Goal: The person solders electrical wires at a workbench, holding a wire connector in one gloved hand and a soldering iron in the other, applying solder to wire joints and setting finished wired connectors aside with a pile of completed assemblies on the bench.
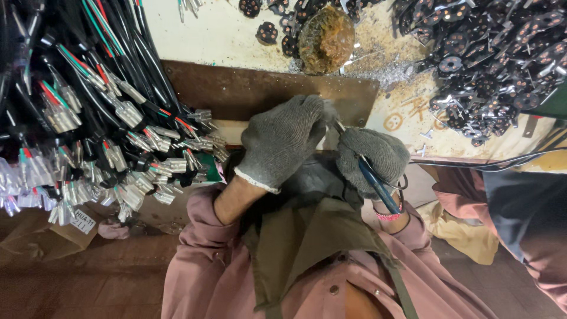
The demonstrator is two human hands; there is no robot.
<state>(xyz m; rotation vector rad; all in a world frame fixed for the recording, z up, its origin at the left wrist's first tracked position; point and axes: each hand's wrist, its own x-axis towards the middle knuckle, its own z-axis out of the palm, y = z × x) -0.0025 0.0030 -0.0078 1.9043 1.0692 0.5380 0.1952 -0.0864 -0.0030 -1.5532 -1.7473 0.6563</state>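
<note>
Gloves of grey knit cover both hands, which meet at the near edge of the workbench [236,35], just in front of a brown metal plate [236,88]. The left hand [283,142] is curled into a loose fist, fingers bent downward; what it grips, if anything, cannot be told, as the glove hides it. The right hand [372,156] is closed around a blue-handled tool [378,189], whose handles stick out below the palm toward the wrist while its thin metal tip points up between the two hands. Left of the hands lies a big bundle of black cables [88,118] ending in silvery metal connectors. At the bench's far right sits a heap of dark round discs [490,53], with a rusty lump [326,38] near the top.
</note>
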